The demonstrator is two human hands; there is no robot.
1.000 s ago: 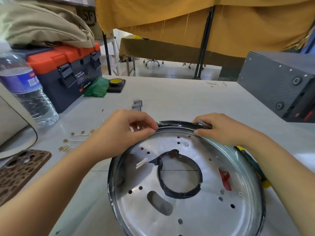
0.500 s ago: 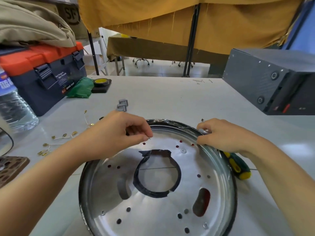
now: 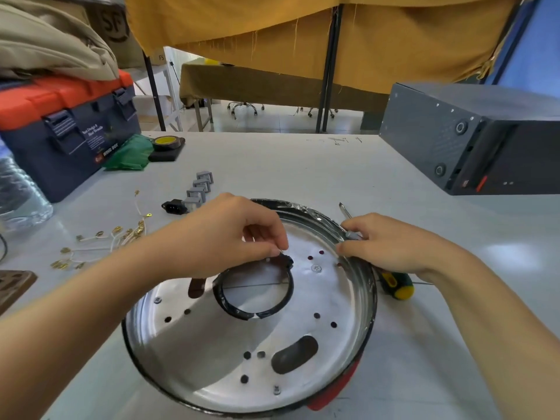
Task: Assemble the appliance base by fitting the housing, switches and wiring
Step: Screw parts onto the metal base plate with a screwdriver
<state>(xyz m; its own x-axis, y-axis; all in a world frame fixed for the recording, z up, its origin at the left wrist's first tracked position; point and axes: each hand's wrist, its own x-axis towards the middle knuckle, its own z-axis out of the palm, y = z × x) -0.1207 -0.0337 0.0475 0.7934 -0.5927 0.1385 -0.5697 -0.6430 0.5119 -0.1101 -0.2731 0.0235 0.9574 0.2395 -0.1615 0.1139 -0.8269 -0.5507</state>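
A round metal housing point(image 3: 212, 359) with a black rim lies open side up on the table in front of me. A black ring point(image 3: 230, 307) lines its central hole. My left hand point(image 3: 224, 234) hovers over the ring's far edge, fingertips pinched together on something too small to make out. My right hand point(image 3: 391, 247) grips the housing's far right rim. A screwdriver point(image 3: 394, 286) with a green and yellow handle lies under that hand, its tip pointing away. Grey switches point(image 3: 201, 186), a black power socket point(image 3: 174, 206) and white wires with brass terminals point(image 3: 106, 237) lie to the left.
An orange and blue toolbox point(image 3: 69, 128) and a water bottle point(image 3: 18, 189) stand at the left. A green cloth point(image 3: 130, 153) and a tape roll point(image 3: 166, 143) lie behind the parts. A dark grey box point(image 3: 472, 137) sits at the right. A brown patterned object point(image 3: 12, 284) touches the left edge.
The housing has turned clockwise under my hands, its slot holes shifting round. My left hand moved from the far rim inward to the black ring. The view swung left.
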